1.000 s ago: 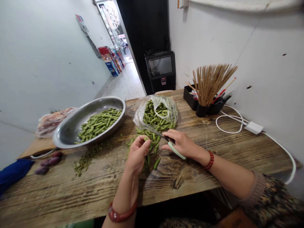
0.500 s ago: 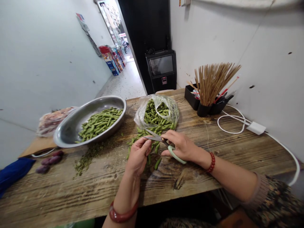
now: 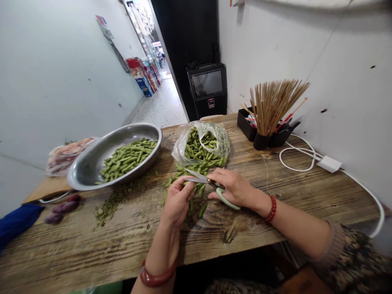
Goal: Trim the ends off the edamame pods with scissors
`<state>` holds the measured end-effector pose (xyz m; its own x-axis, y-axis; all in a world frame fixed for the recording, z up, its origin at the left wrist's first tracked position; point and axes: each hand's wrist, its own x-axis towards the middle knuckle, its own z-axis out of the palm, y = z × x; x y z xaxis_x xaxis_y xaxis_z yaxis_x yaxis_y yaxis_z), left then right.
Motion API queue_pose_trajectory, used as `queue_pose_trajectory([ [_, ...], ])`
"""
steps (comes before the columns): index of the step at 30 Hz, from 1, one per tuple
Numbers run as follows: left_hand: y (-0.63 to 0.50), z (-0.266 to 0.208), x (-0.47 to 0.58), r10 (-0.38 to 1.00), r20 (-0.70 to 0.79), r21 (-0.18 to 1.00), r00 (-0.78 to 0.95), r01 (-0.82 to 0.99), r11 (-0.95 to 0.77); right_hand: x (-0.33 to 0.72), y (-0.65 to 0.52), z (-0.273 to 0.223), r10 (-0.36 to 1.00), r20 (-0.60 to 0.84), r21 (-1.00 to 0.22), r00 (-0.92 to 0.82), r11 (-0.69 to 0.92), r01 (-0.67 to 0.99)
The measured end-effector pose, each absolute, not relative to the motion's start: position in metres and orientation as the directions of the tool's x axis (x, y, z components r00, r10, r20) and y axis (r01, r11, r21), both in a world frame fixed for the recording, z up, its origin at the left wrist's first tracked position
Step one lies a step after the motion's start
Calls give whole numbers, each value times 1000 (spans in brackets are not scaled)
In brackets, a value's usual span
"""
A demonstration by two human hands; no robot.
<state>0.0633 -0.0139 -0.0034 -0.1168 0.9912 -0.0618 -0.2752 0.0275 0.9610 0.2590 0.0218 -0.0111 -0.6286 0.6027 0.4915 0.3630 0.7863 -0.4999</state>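
My right hand [image 3: 234,188] grips a pair of scissors [image 3: 226,199] with pale green handles. Their blades are apart and point left, the lower one reaching the fingertips of my left hand [image 3: 177,200]. Thumb and fingers of the left hand are pinched together; what lies between them is hidden. Behind both hands, green soybean pods [image 3: 200,149] fill a clear plastic bag [image 3: 180,149] and spill out of its mouth onto the table. To the left, more pods [image 3: 127,161] lie in a large steel basin [image 3: 84,171], which sits tilted.
Small green trimmings [image 3: 107,208] lie by the basin on the wooden table [image 3: 122,253]. Purple-skinned bulbs [image 3: 63,207], a blue cloth [image 3: 20,222] and a bag of meat-like pieces [image 3: 69,153] are farther left. Right: a black holder [image 3: 261,141] of wooden skewers [image 3: 275,104] and a white cable [image 3: 288,166].
The scissor blades have spread a little wider at the left fingertips. Both hands stay in nearly the same place; the whole view has shifted slightly.
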Motion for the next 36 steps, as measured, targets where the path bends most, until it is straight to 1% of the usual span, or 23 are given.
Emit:
queue_pose_trajectory([
  [10, -13, 1, 64, 988, -128, 907, -82, -412, 83, 259, 21, -12, 597, 466, -448, -653, 796, 407],
  [15, -11, 3, 61, 983, -143, 874, -111, -481, 73, 259, 22, -12, 638, 495, -498, -590, 765, 409],
  [18, -11, 4, 60, 985, -139, 900, -100, -428, 84, 260, 23, -12, 656, 524, -522, -543, 751, 405],
  [20, -11, 3, 61, 984, -161, 934, -80, -335, 125, 260, 23, -12, 661, 528, -525, -533, 747, 408],
  [22, -10, -1, 62, 985, -143, 979, -94, -158, 127, 260, 24, -13, 661, 521, -524, -540, 747, 409],
  [24, -10, -6, 63, 992, -29, 993, -122, 107, 43, 260, 24, -13, 658, 513, -525, -551, 749, 405],
  [25, -9, -8, 63, 992, 50, 967, -116, 255, -19, 260, 24, -13, 657, 513, -525, -553, 750, 403],
  [26, -9, -11, 63, 989, 119, 913, -89, 401, -74, 260, 24, -13, 656, 514, -526, -553, 750, 401],
  [27, -9, -13, 64, 986, 162, 836, -44, 537, -113, 260, 24, -14, 656, 515, -527, -551, 750, 400],
  [28, -10, -14, 64, 985, 173, 739, 1, 660, -131, 260, 24, -14, 656, 517, -528, -549, 750, 399],
  [30, -12, -15, 66, 990, 128, 522, 59, 845, -118, 260, 24, -14, 655, 522, -526, -546, 752, 397],
  [32, -14, -14, 68, 996, 63, 347, 70, 934, -87, 260, 24, -15, 651, 525, -519, -548, 755, 400],
  [33, -15, -14, 68, 997, 41, 299, 73, 951, -82, 259, 24, -15, 651, 524, -516, -550, 756, 403],
  [34, -16, -13, 68, 996, 24, 275, 82, 958, -86, 259, 24, -15, 652, 521, -514, -551, 755, 407],
  [36, -15, -13, 68, 994, 7, 293, 112, 950, -109, 259, 24, -16, 657, 511, -516, -554, 750, 414],
])
